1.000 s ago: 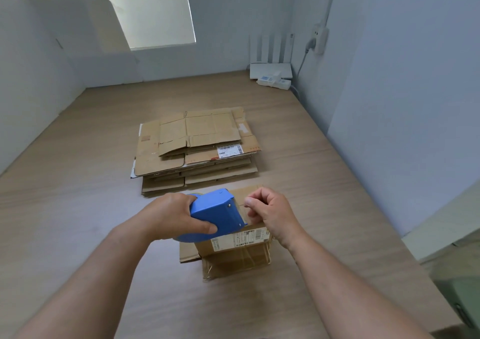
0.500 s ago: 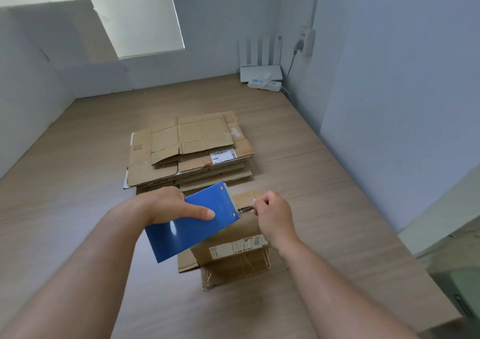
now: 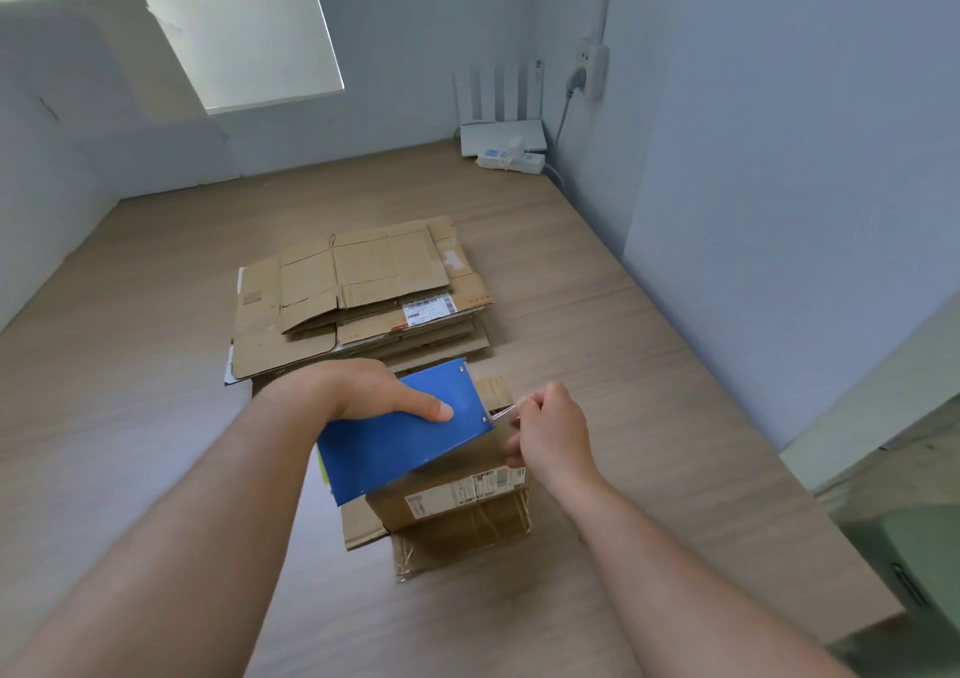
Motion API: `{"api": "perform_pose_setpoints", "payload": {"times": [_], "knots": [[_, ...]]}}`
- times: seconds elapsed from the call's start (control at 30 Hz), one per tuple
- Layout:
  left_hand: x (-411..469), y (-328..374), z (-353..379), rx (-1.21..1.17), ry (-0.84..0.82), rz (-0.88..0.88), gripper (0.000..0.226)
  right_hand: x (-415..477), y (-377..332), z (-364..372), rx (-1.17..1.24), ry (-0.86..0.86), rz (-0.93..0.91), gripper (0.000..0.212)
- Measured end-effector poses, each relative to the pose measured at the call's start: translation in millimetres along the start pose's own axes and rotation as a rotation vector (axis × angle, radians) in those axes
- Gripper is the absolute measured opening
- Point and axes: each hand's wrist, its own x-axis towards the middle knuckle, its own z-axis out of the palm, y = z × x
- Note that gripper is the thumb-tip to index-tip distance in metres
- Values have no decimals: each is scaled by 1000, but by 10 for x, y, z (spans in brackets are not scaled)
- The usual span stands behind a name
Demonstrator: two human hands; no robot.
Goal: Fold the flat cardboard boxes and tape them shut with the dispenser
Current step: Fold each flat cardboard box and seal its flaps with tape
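Nothing I can read: box label (image 3: pixel 467 490) below my right hand (image 3: pixel 553 433) and stack label (image 3: pixel 429 310) beyond are too small.

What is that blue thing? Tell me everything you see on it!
The blue tape dispenser looks like plastic, a flat-sided case with two small metal studs at its right edge. It is tilted over the folded box, gripped by the left hand, thumb on its side. The right hand pinches clear tape coming from its end.
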Motion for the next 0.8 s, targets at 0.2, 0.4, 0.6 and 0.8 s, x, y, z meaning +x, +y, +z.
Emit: {"api": "perform_pose_setpoints", "payload": {"times": [0.2,0.4,0.6,0.8], "knots": [[71,80,-43,26,-29,-36,70,49,-58,-72,153,-65,159,22],[112,130,-79,-13,-84,-85,70,125,-66,-65,244,-104,289,23],[138,152,-102,-19,-105,-94,69,136,-28,-67,311,-139,323,32],[146,149,-90,-8,-78,-76,65,203,161,-93,315,-165,357,18]]}}
